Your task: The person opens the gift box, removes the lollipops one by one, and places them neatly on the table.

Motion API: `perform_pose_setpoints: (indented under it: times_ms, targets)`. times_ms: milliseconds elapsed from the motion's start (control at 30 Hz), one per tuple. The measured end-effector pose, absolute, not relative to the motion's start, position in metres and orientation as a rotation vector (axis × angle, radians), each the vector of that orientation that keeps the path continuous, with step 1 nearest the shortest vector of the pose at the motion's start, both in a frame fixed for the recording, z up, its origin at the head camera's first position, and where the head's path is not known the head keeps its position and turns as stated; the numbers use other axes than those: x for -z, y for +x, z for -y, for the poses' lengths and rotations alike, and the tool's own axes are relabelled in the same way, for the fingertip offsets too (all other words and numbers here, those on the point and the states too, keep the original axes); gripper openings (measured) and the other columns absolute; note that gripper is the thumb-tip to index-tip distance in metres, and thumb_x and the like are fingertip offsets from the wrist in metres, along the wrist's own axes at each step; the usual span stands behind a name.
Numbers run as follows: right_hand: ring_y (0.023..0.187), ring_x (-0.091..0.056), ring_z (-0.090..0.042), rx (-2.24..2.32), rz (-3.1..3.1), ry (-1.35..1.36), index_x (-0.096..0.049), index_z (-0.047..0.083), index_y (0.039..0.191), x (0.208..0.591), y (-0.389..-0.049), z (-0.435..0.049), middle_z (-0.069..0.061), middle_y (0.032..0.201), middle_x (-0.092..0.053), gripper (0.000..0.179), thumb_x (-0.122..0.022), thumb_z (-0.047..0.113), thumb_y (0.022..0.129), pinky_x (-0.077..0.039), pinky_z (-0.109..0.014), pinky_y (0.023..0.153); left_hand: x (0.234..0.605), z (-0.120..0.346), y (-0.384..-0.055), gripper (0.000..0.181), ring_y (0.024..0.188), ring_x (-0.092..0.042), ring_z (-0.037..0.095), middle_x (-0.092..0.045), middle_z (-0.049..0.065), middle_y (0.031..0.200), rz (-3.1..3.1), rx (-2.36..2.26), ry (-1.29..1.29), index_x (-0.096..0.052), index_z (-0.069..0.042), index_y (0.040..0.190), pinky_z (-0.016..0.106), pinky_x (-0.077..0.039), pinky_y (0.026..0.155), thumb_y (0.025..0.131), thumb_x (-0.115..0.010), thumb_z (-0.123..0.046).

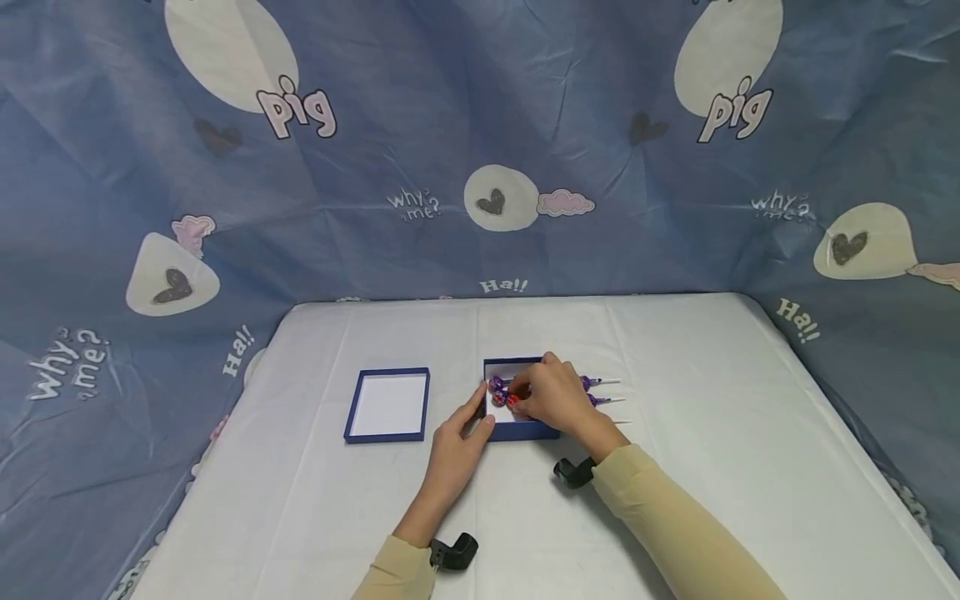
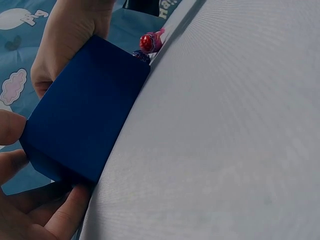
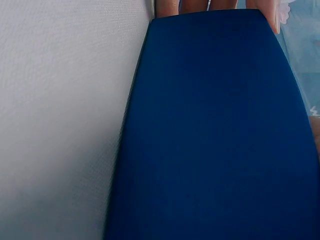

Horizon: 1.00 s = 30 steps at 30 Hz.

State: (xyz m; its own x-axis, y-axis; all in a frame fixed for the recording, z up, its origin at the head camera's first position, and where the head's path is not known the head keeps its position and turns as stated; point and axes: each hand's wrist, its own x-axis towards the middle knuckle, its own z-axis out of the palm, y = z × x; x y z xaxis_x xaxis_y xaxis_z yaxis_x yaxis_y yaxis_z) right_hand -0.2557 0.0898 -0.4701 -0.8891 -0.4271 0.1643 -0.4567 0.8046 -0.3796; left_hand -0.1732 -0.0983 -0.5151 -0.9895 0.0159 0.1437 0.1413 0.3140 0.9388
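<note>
A blue open box [image 1: 522,431] with a white inside stands on the table, a purple-wrapped lollipop [image 1: 496,383] and red ones [image 1: 498,400] lying in it. My left hand [image 1: 453,450] holds the box's left end, fingers along the wall and thumb at the near corner. Reaching into the box from the right, my right hand [image 1: 557,396] pinches a red lollipop [image 1: 513,401] by its head; its stick is hidden under the hand. The left wrist view shows the blue box wall [image 2: 85,110] with left fingertips on its corner. The right wrist view is mostly box wall [image 3: 215,125].
Several lollipops [image 1: 592,400] lie right of the box, white sticks pointing right; my right hand partly hides them. A shallow blue-rimmed lid [image 1: 387,437] rests white side up to the left. The white-covered table [image 1: 300,500] meets a blue patterned cloth [image 1: 420,250] behind.
</note>
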Motion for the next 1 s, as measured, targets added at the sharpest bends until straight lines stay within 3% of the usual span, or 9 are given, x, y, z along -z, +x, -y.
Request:
perform_pose_setpoints:
  times_ms: [267,500,733,1000]
  targets:
    - [0.078,-0.046,-0.012,-0.648,2.928,0.736,-0.083,0.026,0.094,0.469,-0.2564,-0.0907,0.015,0.083,-0.072,0.024,-0.093,0.029,0.072,-0.041,-0.036,0.072,0.5135,0.0967,-0.1732,0.051,0.137,-0.046,0.017,-0.048,-0.007,0.15,2.452,1.758,-0.157,-0.048,-0.03,0.151,0.041,-0.036,0.114,0.102,-0.061,-0.033]
    - [0.076,-0.045,-0.011,-0.698,2.919,0.738,-0.083,0.026,0.092,0.4711,-0.2578,-0.0913,0.017,0.08,-0.071,0.021,-0.092,0.027,0.073,-0.04,-0.034,0.07,0.5135,0.097,-0.173,0.05,0.137,-0.045,0.013,-0.048,-0.011,0.149,2.469,1.772,-0.114,-0.048,-0.033,0.151,0.037,-0.036,0.115,0.102,-0.061,-0.029]
    - [0.077,-0.045,-0.012,-0.704,2.887,0.751,-0.083,0.026,0.092,0.4698,-0.2568,-0.0926,0.016,0.081,-0.072,0.019,-0.089,0.023,0.075,-0.04,-0.035,0.072,0.5146,0.0971,-0.1737,0.051,0.137,-0.046,0.014,-0.049,-0.009,0.149,2.468,1.766,-0.132,-0.048,-0.029,0.151,0.037,-0.035,0.115,0.102,-0.061,-0.03]
    - [0.075,-0.046,-0.011,-0.744,2.824,0.762,-0.083,0.025,0.092,0.466,-0.2562,-0.0944,0.015,0.084,-0.074,0.019,-0.089,0.021,0.075,-0.04,-0.032,0.066,0.5144,0.0972,-0.1723,0.05,0.138,-0.044,0.013,-0.048,-0.011,0.149,2.478,1.754,-0.128,-0.048,-0.03,0.151,0.036,-0.035,0.115,0.102,-0.061,-0.031]
